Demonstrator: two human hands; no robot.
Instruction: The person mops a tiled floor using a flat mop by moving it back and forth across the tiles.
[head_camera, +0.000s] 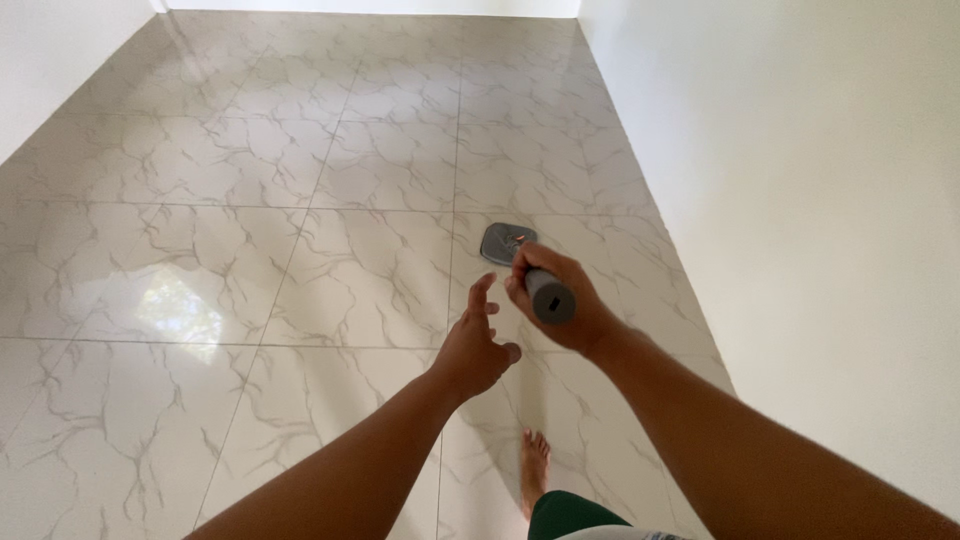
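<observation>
My right hand is closed around the grey end of a mop handle, which points straight toward the camera. Far below it, the mop's grey square head rests flat on the glossy marble-patterned floor tiles. My left hand hovers just left of the handle with fingers spread, touching nothing. The shaft between handle end and head is hidden behind my right hand.
A white wall runs along the right side, another white wall at the far left. My bare foot stands on the tiles below my hands. A bright window reflection shines on the floor at left.
</observation>
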